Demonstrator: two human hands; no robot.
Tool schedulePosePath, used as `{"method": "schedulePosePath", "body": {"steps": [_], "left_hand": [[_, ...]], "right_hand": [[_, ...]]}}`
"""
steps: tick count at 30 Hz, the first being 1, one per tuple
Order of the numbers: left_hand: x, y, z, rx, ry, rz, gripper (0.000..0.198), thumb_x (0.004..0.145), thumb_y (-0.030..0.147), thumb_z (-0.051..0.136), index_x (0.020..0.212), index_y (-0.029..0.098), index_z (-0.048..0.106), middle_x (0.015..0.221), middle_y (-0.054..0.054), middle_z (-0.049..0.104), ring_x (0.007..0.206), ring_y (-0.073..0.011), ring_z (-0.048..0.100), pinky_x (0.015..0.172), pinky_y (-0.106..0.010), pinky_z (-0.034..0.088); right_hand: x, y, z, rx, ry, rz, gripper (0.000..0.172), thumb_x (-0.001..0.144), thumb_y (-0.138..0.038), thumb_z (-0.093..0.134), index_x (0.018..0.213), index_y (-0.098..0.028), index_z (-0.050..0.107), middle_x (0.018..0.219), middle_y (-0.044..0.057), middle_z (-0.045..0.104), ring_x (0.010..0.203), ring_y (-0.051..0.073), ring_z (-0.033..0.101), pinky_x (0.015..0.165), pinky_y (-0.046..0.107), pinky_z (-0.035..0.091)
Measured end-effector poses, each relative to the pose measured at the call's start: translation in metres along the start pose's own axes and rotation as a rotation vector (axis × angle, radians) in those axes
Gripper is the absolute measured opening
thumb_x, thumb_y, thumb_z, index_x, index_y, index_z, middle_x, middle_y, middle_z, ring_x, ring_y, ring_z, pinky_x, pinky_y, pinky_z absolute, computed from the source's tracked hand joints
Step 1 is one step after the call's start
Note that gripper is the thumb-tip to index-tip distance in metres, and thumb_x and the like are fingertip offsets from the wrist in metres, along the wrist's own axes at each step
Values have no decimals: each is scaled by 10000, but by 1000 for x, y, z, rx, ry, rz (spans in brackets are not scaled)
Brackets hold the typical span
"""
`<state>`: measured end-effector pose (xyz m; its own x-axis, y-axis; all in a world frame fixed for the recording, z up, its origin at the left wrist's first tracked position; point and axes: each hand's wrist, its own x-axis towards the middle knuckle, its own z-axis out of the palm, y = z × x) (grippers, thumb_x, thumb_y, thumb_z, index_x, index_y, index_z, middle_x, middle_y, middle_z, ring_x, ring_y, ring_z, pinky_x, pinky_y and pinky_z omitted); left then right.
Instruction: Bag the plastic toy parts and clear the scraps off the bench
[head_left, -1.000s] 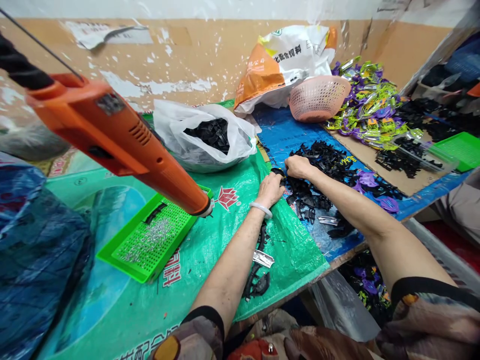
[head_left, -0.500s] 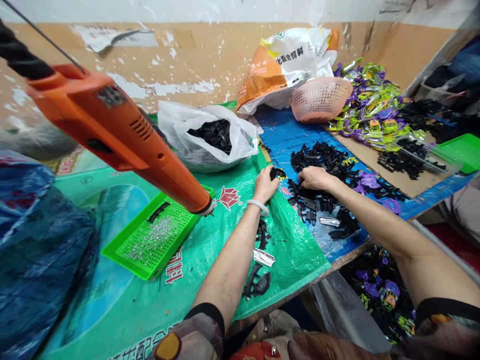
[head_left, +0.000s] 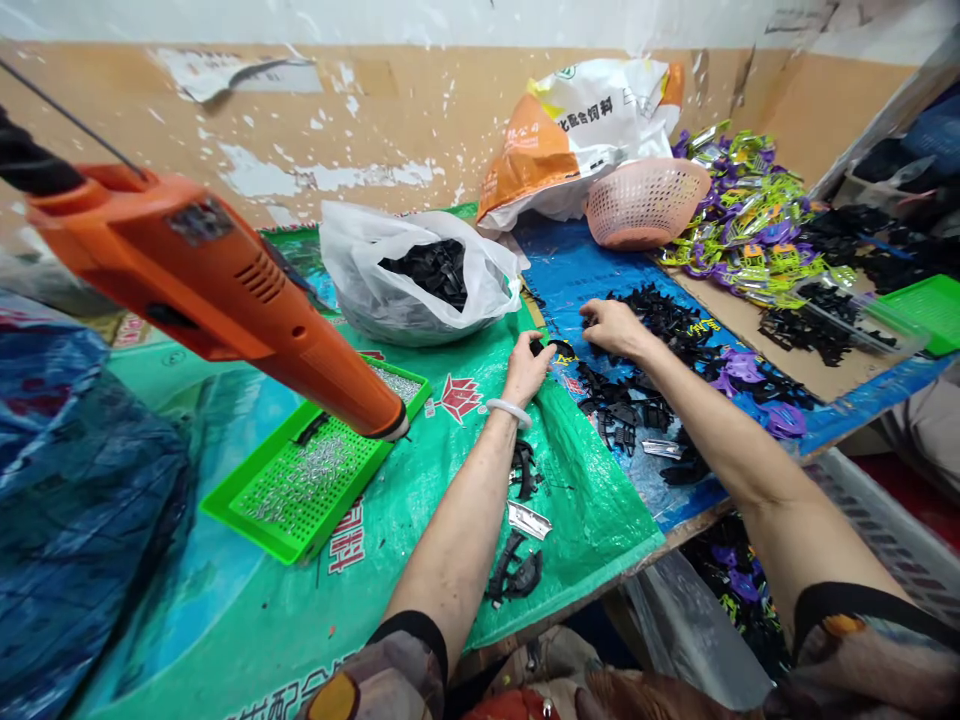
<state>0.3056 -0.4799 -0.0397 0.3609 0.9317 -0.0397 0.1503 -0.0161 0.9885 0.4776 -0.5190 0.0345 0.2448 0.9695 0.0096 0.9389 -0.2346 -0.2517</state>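
Observation:
My left hand point(head_left: 528, 367) is closed around a curved black plastic part point(head_left: 556, 350) near the seam between the green and blue sheets. At the left edge of the black parts pile point(head_left: 660, 310), my right hand point(head_left: 609, 328) has its fingers bent together; whatever they grip is too small to name. Below my left hand lie a black part point(head_left: 525, 468), a silver piece point(head_left: 529, 519) and more black parts point(head_left: 517, 570) on the green sheet. Another silver piece point(head_left: 662, 449) rests among black parts on the blue sheet.
An orange electric screwdriver point(head_left: 225, 290) hangs at the left over a green tray point(head_left: 296, 545) of screws. Behind are a white bag point(head_left: 360, 290) of black parts and a pink basket point(head_left: 645, 205). Purple and lime parts point(head_left: 757, 220) are heaped at the back right.
My right hand has moved up and slightly left along the black pile. My left hand has shifted slightly left with its black part. The screwdriver appears further left.

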Motion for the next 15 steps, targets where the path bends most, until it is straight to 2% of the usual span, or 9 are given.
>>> {"method": "schedulePosePath", "body": {"steps": [3, 6, 9, 13, 15], "left_hand": [[1, 4, -2, -141, 32, -63, 343, 923, 327, 612, 1204, 165, 498, 786, 20, 606, 542, -80, 551, 473, -198, 381], [2, 8, -4, -314, 67, -120, 304, 949, 398, 579, 1146, 179, 503, 837, 4, 607, 563, -78, 575, 444, -188, 372], [2, 12, -6, -507, 82, -168, 316, 942, 468, 589, 1078, 195, 510, 854, 3, 601, 580, -84, 600, 450, -185, 393], [1, 19, -7, -741, 118, -235, 323, 941, 510, 582, 1014, 203, 511, 811, 5, 608, 583, -105, 611, 465, -194, 409], [0, 22, -8, -815, 128, -272, 305, 955, 504, 566, 998, 208, 505, 788, 7, 611, 589, -114, 614, 486, -199, 424]], "right_hand": [[13, -34, 15, -117, -104, 40, 397, 864, -310, 628, 1217, -154, 723, 1215, 176, 708, 1135, 298, 666, 917, 320, 511], [21, -53, 30, -153, -140, 94, 379, 907, -314, 587, 1207, -129, 726, 1227, 225, 689, 1151, 303, 660, 951, 337, 501], [19, -58, 40, -171, -94, 91, 392, 931, -274, 531, 1240, -109, 706, 1256, 231, 669, 1183, 324, 630, 957, 375, 504], [7, -57, 46, -216, 4, 51, 362, 937, -214, 469, 1163, -112, 732, 1199, 203, 691, 1224, 353, 571, 931, 402, 513], [3, -53, 44, -205, -5, 46, 353, 934, -221, 465, 1140, -135, 738, 1180, 182, 703, 1248, 355, 545, 943, 409, 506]]}}
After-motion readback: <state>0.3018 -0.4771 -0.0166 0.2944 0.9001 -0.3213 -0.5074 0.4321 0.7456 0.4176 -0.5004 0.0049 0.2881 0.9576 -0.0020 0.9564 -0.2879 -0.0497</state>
